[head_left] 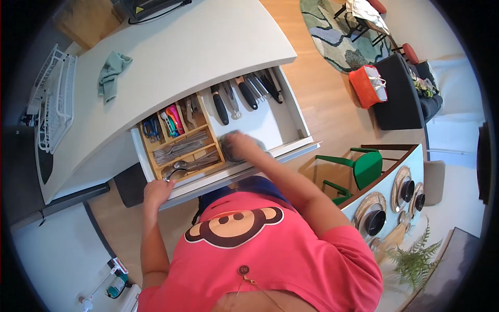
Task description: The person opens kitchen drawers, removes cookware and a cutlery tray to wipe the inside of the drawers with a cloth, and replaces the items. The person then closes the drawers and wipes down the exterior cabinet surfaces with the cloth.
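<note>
My right hand (240,146) is closed on a grey-green cloth (227,147), pressing it to the white floor of the open drawer (275,122), just right of the wooden cutlery tray (212,132). Part of the cloth lies hidden under the hand and forearm. At the drawer's front left corner, my left hand (157,192) grips the front edge, close to the spoons (195,162). Forks (179,148), scissors (151,128) and colourful plastic utensils (172,119) fill other compartments. Black-handled tools (219,105) lie toward the drawer's back.
Above the drawer is a white countertop (208,47) with a crumpled green cloth (113,75) and a white wire rack (60,101). A green chair (367,169) stands at the right beside a set table (387,195). An orange bag (367,86) sits farther back.
</note>
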Demonstrator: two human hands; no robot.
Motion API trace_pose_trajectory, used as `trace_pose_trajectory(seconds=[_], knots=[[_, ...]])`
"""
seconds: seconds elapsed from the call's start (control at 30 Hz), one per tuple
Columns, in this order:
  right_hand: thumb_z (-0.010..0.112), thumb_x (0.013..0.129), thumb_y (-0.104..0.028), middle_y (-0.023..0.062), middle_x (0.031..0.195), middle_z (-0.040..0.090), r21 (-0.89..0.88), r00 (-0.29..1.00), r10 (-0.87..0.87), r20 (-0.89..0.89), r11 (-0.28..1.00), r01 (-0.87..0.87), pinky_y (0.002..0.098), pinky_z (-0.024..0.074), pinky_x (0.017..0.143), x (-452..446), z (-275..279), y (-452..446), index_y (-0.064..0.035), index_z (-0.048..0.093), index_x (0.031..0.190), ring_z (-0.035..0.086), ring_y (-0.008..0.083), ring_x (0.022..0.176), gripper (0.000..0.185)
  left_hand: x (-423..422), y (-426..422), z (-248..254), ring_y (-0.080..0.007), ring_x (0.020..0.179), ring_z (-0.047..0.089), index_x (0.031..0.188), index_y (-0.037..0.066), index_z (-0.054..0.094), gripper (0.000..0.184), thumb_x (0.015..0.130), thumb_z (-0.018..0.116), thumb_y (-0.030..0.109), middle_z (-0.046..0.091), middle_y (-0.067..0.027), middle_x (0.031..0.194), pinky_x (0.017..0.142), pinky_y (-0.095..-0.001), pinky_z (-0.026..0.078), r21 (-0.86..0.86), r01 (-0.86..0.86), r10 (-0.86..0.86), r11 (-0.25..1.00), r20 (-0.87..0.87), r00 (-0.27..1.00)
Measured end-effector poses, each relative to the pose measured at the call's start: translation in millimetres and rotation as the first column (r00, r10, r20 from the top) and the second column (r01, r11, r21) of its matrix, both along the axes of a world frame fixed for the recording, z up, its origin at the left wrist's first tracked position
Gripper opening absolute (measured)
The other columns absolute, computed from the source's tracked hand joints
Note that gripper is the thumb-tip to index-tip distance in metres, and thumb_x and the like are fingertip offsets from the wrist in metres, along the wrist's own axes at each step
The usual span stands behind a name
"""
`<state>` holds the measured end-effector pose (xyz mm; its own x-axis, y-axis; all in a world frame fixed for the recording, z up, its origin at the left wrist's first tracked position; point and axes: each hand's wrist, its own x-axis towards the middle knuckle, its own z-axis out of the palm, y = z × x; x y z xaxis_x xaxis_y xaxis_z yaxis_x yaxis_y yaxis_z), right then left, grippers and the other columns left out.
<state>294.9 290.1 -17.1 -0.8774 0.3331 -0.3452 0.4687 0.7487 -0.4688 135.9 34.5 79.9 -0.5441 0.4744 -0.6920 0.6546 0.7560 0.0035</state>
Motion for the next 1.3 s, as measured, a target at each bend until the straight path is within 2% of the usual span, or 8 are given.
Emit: trace_pose_trajectory(seconds=[0.07, 0.13, 0.27, 0.47, 0.57, 0.87, 1.2, 1.3], knots=[[0.058, 0.069, -0.009, 0.0179, 0.092, 0.060, 0.099, 0.977, -0.198, -0.074, 0.974, 0.205, 0.0450, 0.0500, 0.071, 21.2, -11.3, 44.8, -0.0095, 0.058, 0.097, 0.061, 0.0352, 0.086, 0.028, 1.9, 0.8, 0.0, -0.0366, 0.082, 0.061, 0.077, 0.001, 0.067, 0.053, 0.089, 0.041, 0.045, 0.064, -0.0207, 0.082, 0.075, -0.0446, 0.047, 0.012, -0.010, 0.010, 1.000, -0.002, 1.000], [0.061, 0.068, -0.013, 0.0134, 0.089, 0.064, 0.305, 0.944, -0.270, 0.188, 0.930, 0.206, 0.0427, 0.0494, 0.073, 38.2, 14.6, 97.1, -0.0091, 0.059, 0.095, 0.060, 0.0307, 0.087, 0.027, 2.3, -1.9, -1.1, -0.0361, 0.082, 0.062, 0.078, 0.001, 0.067, 0.053, 0.088, 0.041, 0.045, 0.064, -0.0203, 0.082, 0.074, -0.0447, 0.047, 0.040, -0.008, 0.009, 0.999, -0.030, 0.999], [0.060, 0.069, -0.010, 0.0149, 0.089, 0.062, 0.459, 0.990, -0.138, -0.035, 0.877, 0.139, 0.0420, 0.0507, 0.071, 59.0, -2.1, 117.8, -0.0064, 0.059, 0.091, 0.060, 0.0324, 0.086, 0.022, 1.8, -5.4, -7.0, -0.0381, 0.081, 0.060, 0.078, -0.001, 0.066, 0.048, 0.086, 0.047, 0.043, 0.063, -0.0219, 0.080, 0.074, -0.0457, 0.046, 0.114, -0.063, 0.068, 0.991, -0.041, 0.997], [0.054, 0.072, -0.018, 0.0225, 0.086, 0.062, 0.065, 0.957, 0.279, -0.081, 0.959, -0.274, 0.0448, 0.0498, 0.074, 0.7, -11.0, 2.1, -0.0038, 0.061, 0.091, 0.061, 0.0380, 0.082, 0.024, 5.6, 22.1, -37.0, -0.0332, 0.084, 0.057, 0.084, 0.004, 0.060, 0.018, 0.077, 0.062, 0.020, 0.058, -0.0136, 0.084, 0.073, -0.0450, 0.046, 0.622, 0.098, 0.080, 0.777, -0.252, 0.964], [0.051, 0.073, -0.021, 0.0228, 0.090, 0.063, -0.226, 0.996, 0.011, 0.094, 0.974, 0.011, 0.0451, 0.0461, 0.081, -10.8, 11.6, 9.2, -0.0037, 0.064, 0.092, 0.060, 0.0385, 0.087, 0.029, 0.9, 33.6, -54.7, -0.0291, 0.084, 0.055, 0.082, 0.006, 0.058, 0.013, 0.073, 0.063, 0.013, 0.055, -0.0105, 0.081, 0.072, -0.0426, 0.046, 0.675, 0.334, -0.012, 0.658, -0.434, 0.901], [0.067, 0.064, -0.052, 0.0259, 0.111, 0.052, -0.251, 0.995, -0.050, 0.089, 0.965, 0.071, 0.0402, 0.0452, 0.086, -31.2, 28.1, 6.2, 0.0023, 0.047, 0.117, 0.054, 0.0379, 0.104, 0.079, -11.2, 31.8, -57.0, -0.0276, 0.082, 0.054, 0.073, 0.006, 0.054, 0.008, 0.069, 0.061, 0.005, 0.053, -0.0080, 0.078, 0.069, -0.0384, 0.046, 0.709, 0.331, -0.160, 0.622, -0.299, 0.941], [0.050, 0.077, -0.022, 0.0241, 0.084, 0.058, -0.024, 0.985, -0.100, -0.140, 0.995, 0.098, 0.0471, 0.0463, 0.072, -18.9, 78.2, -6.5, 0.0042, 0.058, 0.078, 0.058, 0.0417, 0.077, 0.028, 1.6, 36.9, -1.6, -0.0273, 0.084, 0.054, 0.082, 0.005, 0.058, 0.011, 0.077, 0.061, 0.014, 0.055, -0.0083, 0.087, 0.076, -0.0362, 0.044, 0.764, 0.214, -0.152, 0.609, -0.152, 0.977], [0.050, 0.076, -0.020, 0.0247, 0.081, 0.058, -0.014, 0.978, -0.069, -0.196, 0.998, 0.067, 0.0473, 0.0459, 0.071, -4.1, 73.7, -6.2, 0.0053, 0.058, 0.074, 0.057, 0.0420, 0.074, 0.027, -6.8, 25.9, 5.5, -0.0283, 0.093, 0.054, 0.101, 0.003, 0.058, 0.026, 0.080, 0.061, 0.018, 0.057, -0.0126, 0.099, 0.085, -0.0352, 0.042, 0.866, 0.277, 0.152, 0.417, -0.367, 0.918]])
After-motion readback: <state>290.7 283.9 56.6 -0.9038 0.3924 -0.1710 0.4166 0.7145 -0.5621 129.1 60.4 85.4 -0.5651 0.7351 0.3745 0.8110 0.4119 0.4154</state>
